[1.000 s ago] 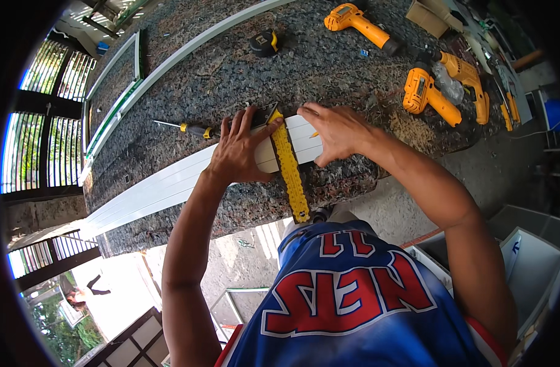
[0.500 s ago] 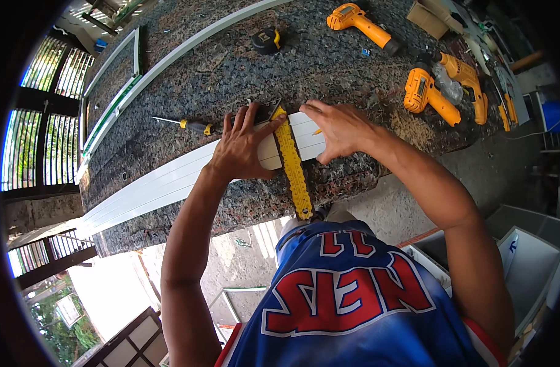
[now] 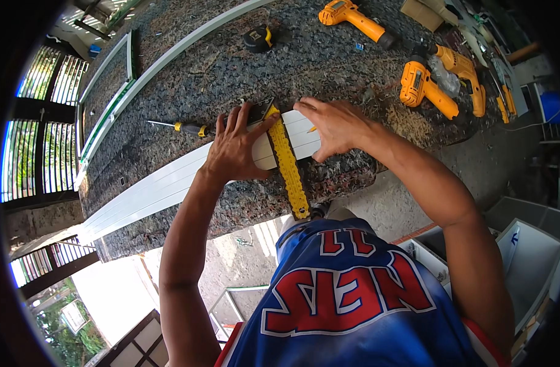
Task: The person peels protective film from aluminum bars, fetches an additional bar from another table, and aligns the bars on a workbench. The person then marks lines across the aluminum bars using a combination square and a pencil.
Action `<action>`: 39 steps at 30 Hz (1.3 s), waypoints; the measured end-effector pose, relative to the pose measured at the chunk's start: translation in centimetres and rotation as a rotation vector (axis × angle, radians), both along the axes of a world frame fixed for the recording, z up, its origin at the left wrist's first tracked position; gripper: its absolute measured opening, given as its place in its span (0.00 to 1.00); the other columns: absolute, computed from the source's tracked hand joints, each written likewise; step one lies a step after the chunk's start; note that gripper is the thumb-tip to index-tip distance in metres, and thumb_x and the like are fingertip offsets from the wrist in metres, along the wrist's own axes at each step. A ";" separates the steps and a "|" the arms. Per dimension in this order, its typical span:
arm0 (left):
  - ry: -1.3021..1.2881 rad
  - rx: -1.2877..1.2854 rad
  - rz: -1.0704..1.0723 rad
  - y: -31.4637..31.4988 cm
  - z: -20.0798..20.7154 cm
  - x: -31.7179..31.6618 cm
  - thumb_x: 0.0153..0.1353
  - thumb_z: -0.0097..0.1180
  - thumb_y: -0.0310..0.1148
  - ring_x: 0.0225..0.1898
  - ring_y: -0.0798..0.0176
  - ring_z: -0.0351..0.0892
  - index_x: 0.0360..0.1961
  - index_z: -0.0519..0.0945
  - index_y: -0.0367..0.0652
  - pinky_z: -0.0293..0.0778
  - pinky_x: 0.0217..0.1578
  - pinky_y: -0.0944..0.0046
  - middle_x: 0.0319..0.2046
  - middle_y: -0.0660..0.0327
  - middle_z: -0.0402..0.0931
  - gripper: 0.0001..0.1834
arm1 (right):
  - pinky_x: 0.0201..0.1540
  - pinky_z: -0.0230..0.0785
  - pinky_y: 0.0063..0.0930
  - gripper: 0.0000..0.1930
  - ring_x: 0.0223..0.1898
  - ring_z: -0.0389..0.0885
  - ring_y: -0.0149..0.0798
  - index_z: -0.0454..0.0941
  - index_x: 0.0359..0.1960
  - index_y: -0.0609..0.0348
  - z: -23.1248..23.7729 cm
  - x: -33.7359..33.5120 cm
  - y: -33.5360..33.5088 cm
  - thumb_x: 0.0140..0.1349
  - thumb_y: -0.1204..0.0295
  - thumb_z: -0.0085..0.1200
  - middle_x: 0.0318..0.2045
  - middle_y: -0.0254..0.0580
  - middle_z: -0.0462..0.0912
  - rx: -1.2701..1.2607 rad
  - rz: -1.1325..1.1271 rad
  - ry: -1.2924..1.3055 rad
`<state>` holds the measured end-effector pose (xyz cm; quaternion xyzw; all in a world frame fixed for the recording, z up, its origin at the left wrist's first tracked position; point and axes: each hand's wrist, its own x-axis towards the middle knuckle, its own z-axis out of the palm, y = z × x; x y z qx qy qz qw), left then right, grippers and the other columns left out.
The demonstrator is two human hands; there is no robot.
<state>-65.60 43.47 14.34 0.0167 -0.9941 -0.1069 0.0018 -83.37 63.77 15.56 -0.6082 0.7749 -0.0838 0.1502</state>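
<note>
Several long white strips (image 3: 163, 173) lie side by side on the bench, running off to the left. My left hand (image 3: 237, 147) spans them, fingers at the far edge and thumb at the near edge. Its index finger touches a yellow try square (image 3: 284, 159) with a dark edge, whose blade lies across the strips toward my body. My right hand (image 3: 338, 129) grips the strips near their right end, index finger on the far side and thumb on the near side. A yellow pencil tip (image 3: 312, 129) pokes out from under this hand; the rest is hidden.
A speckled, padded bench (image 3: 200, 85) bears a screwdriver (image 3: 191, 129), a tape measure (image 3: 258, 39) and orange power drills (image 3: 426, 90), (image 3: 356, 23). A white frame (image 3: 124, 98) lies at the left. Sawdust (image 3: 411, 125) sits near the drills. White box-like pieces (image 3: 530, 257) stand low at the right.
The whole bench scene has shifted slightly left in view. Both hands keep about the same hold on the strips, and the try square still lies across them.
</note>
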 end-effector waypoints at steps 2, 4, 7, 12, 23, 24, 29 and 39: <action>-0.008 -0.002 0.004 0.0 -0.1 -0.1 0.20 0.77 0.48 0.70 0.35 0.55 0.70 0.69 0.66 0.50 0.69 0.37 0.68 0.39 0.56 0.63 | 0.51 0.79 0.43 0.56 0.52 0.82 0.51 0.63 0.67 0.67 0.1 0.0 -0.1 0.30 0.57 0.74 0.62 0.50 0.71 0.002 0.002 0.002; -0.002 -0.001 0.003 -0.1 -0.2 0.0 0.20 0.77 0.48 0.70 0.35 0.55 0.70 0.69 0.66 0.51 0.69 0.38 0.68 0.39 0.56 0.63 | 0.51 0.79 0.43 0.56 0.52 0.82 0.51 0.63 0.67 0.67 0.2 0.0 -0.1 0.31 0.57 0.74 0.62 0.49 0.71 0.030 -0.005 -0.005; 0.006 -0.001 -0.001 0.0 -0.2 0.0 0.20 0.77 0.48 0.70 0.35 0.55 0.69 0.69 0.65 0.51 0.69 0.38 0.68 0.39 0.56 0.63 | 0.51 0.79 0.43 0.57 0.52 0.82 0.51 0.63 0.67 0.67 -0.1 -0.1 -0.1 0.30 0.56 0.74 0.62 0.49 0.71 0.011 -0.002 -0.004; 0.012 0.008 -0.001 0.0 -0.2 0.0 0.20 0.76 0.48 0.70 0.36 0.55 0.69 0.70 0.65 0.50 0.69 0.38 0.68 0.40 0.56 0.62 | 0.51 0.79 0.43 0.57 0.52 0.82 0.51 0.62 0.67 0.67 -0.4 -0.1 -0.1 0.31 0.57 0.74 0.62 0.49 0.71 0.011 -0.003 -0.001; -0.039 0.003 0.017 0.2 0.0 -0.1 0.19 0.77 0.46 0.71 0.34 0.53 0.71 0.66 0.68 0.48 0.70 0.36 0.70 0.39 0.54 0.65 | 0.53 0.78 0.42 0.56 0.52 0.81 0.52 0.62 0.66 0.68 0.1 0.0 -0.3 0.31 0.57 0.74 0.62 0.50 0.71 0.021 0.000 -0.010; -0.039 0.003 0.018 0.1 0.0 0.0 0.19 0.77 0.46 0.71 0.34 0.53 0.71 0.66 0.68 0.48 0.70 0.36 0.70 0.39 0.54 0.65 | 0.53 0.78 0.42 0.56 0.52 0.81 0.52 0.62 0.66 0.68 0.0 0.0 -0.3 0.31 0.57 0.74 0.62 0.50 0.71 0.020 0.003 -0.017; -0.012 0.006 0.006 0.0 -0.3 -0.1 0.18 0.77 0.46 0.71 0.35 0.54 0.70 0.68 0.68 0.49 0.70 0.37 0.69 0.40 0.54 0.65 | 0.53 0.78 0.43 0.56 0.53 0.81 0.52 0.62 0.66 0.68 -0.1 0.0 -0.1 0.31 0.57 0.74 0.62 0.50 0.71 0.009 -0.001 -0.004; -0.065 0.017 0.002 -0.1 -0.2 -0.3 0.20 0.78 0.51 0.72 0.34 0.51 0.71 0.65 0.71 0.44 0.71 0.31 0.71 0.39 0.51 0.66 | 0.58 0.76 0.41 0.57 0.55 0.80 0.56 0.62 0.68 0.69 0.7 -0.1 -0.2 0.31 0.59 0.74 0.66 0.57 0.67 0.055 -0.013 -0.063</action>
